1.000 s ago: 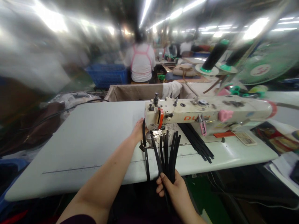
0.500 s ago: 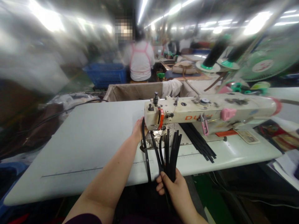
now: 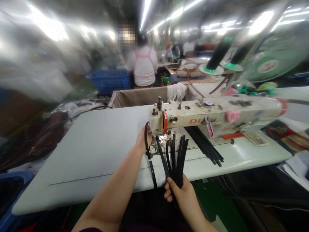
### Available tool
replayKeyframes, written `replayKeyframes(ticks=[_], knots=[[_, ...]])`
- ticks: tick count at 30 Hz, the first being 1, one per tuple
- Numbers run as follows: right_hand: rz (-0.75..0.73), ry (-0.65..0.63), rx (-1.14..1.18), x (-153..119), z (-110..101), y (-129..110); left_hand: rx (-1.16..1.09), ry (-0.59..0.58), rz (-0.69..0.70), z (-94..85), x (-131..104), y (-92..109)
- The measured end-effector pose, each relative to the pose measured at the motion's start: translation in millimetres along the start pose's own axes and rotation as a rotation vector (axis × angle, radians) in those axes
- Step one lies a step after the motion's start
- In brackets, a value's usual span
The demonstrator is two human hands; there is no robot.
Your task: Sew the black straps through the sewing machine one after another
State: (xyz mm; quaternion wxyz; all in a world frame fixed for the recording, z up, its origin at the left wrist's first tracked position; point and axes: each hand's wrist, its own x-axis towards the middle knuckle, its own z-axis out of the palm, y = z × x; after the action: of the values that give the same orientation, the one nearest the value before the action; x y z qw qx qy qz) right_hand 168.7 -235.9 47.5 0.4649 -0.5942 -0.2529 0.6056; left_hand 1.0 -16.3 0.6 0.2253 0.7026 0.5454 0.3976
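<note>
My right hand (image 3: 177, 190) is closed round a fanned bundle of black strips (image 3: 180, 164) at the table's front edge. One strip of the bundle runs up to the needle area of the white sewing machine (image 3: 217, 112). Left of the machine head, my left hand (image 3: 145, 137) is partly hidden behind it and behind a curved black strip (image 3: 146, 138); its fingers do not show clearly. Below that, a separate short black strip (image 3: 153, 174) reaches over the front edge. More black strips (image 3: 205, 145) lie fanned under the machine arm.
The white table (image 3: 96, 145) extends left. Behind it stand a fabric-lined bin (image 3: 140, 96) and a blue basket (image 3: 109, 80), with a person (image 3: 145, 66) seen from behind. Thread cones (image 3: 218, 54) and a green fan (image 3: 267, 66) are at the right.
The black strip beside my left hand, earlier one long line to the front edge, now shows a gap between its upper and lower parts. The view has shifted slightly.
</note>
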Motion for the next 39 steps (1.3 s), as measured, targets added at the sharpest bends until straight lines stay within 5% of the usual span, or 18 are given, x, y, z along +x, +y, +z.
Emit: replayKeyframes(ticks=[5,12,25,39], knots=[[-0.012,0.001,-0.012,-1,-3,1,0.104,0.042,0.067,-0.2,-44,13],[0.043,-0.046,0.031,-7,-13,2,0.315,-0.039,0.218,-2.7,-94,32],[0.187,-0.057,0.126,-17,-32,4,0.266,-0.074,0.203,-4.6,-92,28],[0.157,-0.028,0.050,-15,-30,6,0.269,-0.066,0.242,-5.1,-90,29]])
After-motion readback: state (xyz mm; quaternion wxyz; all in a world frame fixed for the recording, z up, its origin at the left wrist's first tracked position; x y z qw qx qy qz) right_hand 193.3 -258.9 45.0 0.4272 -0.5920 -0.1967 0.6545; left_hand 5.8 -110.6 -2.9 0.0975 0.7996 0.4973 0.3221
